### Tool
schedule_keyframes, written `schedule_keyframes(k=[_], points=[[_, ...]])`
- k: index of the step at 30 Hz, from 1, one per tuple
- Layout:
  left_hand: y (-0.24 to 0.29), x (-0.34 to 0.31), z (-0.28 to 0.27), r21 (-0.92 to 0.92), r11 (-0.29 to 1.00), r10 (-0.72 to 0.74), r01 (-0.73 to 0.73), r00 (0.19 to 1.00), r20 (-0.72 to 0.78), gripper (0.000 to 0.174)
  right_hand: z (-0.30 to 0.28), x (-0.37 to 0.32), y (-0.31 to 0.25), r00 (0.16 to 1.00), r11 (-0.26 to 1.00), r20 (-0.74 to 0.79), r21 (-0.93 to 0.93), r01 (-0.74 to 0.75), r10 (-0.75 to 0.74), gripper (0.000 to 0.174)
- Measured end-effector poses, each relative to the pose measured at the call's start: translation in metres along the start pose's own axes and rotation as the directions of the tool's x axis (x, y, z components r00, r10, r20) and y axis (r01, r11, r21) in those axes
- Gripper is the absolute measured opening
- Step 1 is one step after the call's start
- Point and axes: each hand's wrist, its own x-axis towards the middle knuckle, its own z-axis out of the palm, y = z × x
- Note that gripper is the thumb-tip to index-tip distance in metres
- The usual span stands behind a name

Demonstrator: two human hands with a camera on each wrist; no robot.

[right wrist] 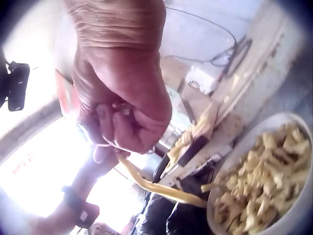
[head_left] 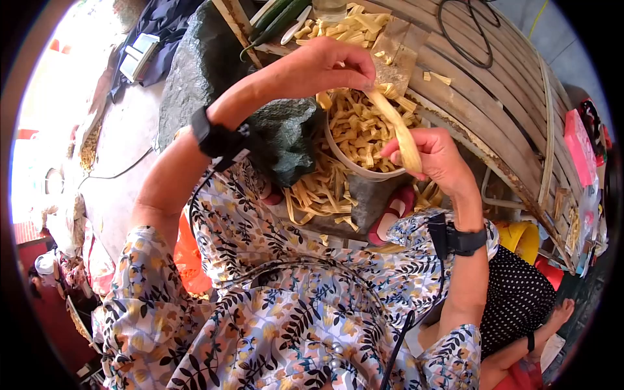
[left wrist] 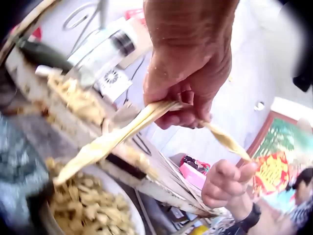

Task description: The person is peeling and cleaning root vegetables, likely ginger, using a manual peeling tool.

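Observation:
A long, limp yellow strip (head_left: 392, 120) of what looks like preserved vegetable stretches between both hands above a round white tub (head_left: 374, 174). My left hand (head_left: 338, 64) pinches its upper end. Lower and to the right, my right hand (head_left: 437, 157) holds the other end between thumb and fingers. In the left wrist view a length of strip (left wrist: 115, 134) also hangs free from the left fingers toward the tub. Short, folded yellow pieces (head_left: 361, 130) fill much of the tub. Loose strips (head_left: 315, 192) lie in a heap below it, nearer the lap.
A slatted wooden surface (head_left: 481, 84) stands behind the tub, bearing more yellow pieces (head_left: 354, 27), a glass jar (head_left: 329, 10), green cucumber-like vegetables (head_left: 279, 19) and a black cable (head_left: 465, 32). Dark green sheeting (head_left: 283, 136) drapes at the left. Another person's arm (head_left: 520, 351) shows at lower right.

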Motion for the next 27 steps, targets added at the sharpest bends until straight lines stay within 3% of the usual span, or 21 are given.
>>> schedule_keyframes(k=[1,3,4,5,7,9,10,11,12,13,16,19,20,23,24,27], points=[[-0.013,0.002,0.007,-0.164,0.985,-0.042,0.044,0.999,0.015,0.013,0.004,0.003,-0.001,0.999,0.998,0.008,0.036,0.045,-0.046,0.02],[-0.029,0.0,0.026,-0.378,0.881,-0.267,0.286,0.958,0.102,0.017,0.012,0.008,-0.001,0.99,0.985,0.021,0.106,0.136,-0.139,0.023],[-0.039,-0.001,0.035,-0.591,0.751,-0.25,0.296,0.955,0.16,0.018,0.008,0.012,0.005,0.979,0.959,0.085,0.234,0.16,-0.184,0.026],[-0.056,-0.001,0.052,-0.739,0.602,-0.293,0.303,0.945,0.148,0.02,0.007,0.016,0.006,0.979,0.956,0.021,0.223,0.191,-0.201,0.027],[-0.058,-0.002,0.077,-0.776,0.565,-0.231,0.279,0.957,0.176,0.021,0.014,0.02,0.008,0.97,0.951,-0.098,0.198,0.239,-0.223,0.029],[-0.048,-0.008,0.09,-0.825,0.379,-0.244,0.42,0.905,0.349,0.018,0.016,0.029,0.022,0.945,0.962,-0.199,0.032,0.27,-0.259,0.032],[-0.059,-0.011,0.099,-0.868,0.164,-0.175,0.468,0.88,0.442,0.02,0.015,0.03,0.027,0.933,0.958,-0.216,-0.054,0.282,-0.287,0.032],[-0.062,-0.015,0.103,-0.88,0.045,-0.092,0.473,0.879,0.468,0.027,0.013,0.029,0.029,0.921,0.947,-0.231,-0.14,0.288,-0.314,0.032],[-0.065,-0.014,0.108,-0.887,-0.001,0.041,0.461,0.887,0.46,0.03,0.012,0.027,0.028,0.951,0.974,-0.234,-0.147,0.173,-0.204,0.029],[-0.068,-0.012,0.113,-0.892,-0.047,0.169,0.45,0.884,0.437,0.032,0.012,0.027,0.028,0.953,0.971,-0.222,-0.159,0.176,-0.208,0.029],[-0.066,-0.014,0.121,-0.899,-0.066,0.013,0.433,0.901,0.433,0.033,0.012,0.034,0.037,0.939,0.938,-0.186,-0.25,0.241,-0.291,0.028],[-0.066,-0.011,0.122,-0.961,-0.008,-0.129,0.276,0.953,0.275,0.029,0.008,0.044,0.042,0.745,0.643,-0.164,-0.644,0.416,-0.647,0.027],[-0.066,-0.005,0.123,-0.943,0.126,-0.383,0.307,0.892,0.239,0.022,0.007,0.044,0.04,0.637,0.458,-0.216,-0.856,0.242,-0.74,0.024],[-0.044,0.007,0.107,-0.837,0.531,-0.464,0.128,0.871,-0.161,0.021,0.015,0.043,0.038,0.539,0.677,-0.529,-0.728,0.108,-0.655,0.023],[-0.041,0.007,0.106,-0.733,0.674,-0.407,0.093,0.874,-0.264,0.027,0.014,0.043,0.037,0.6,0.735,-0.544,-0.669,0.112,-0.586,0.022],[-0.033,0.003,0.094,-0.652,0.732,-0.407,0.195,0.894,-0.19,0.032,0.008,0.041,0.041,0.765,0.883,-0.539,-0.463,0.081,-0.353,0.018]])
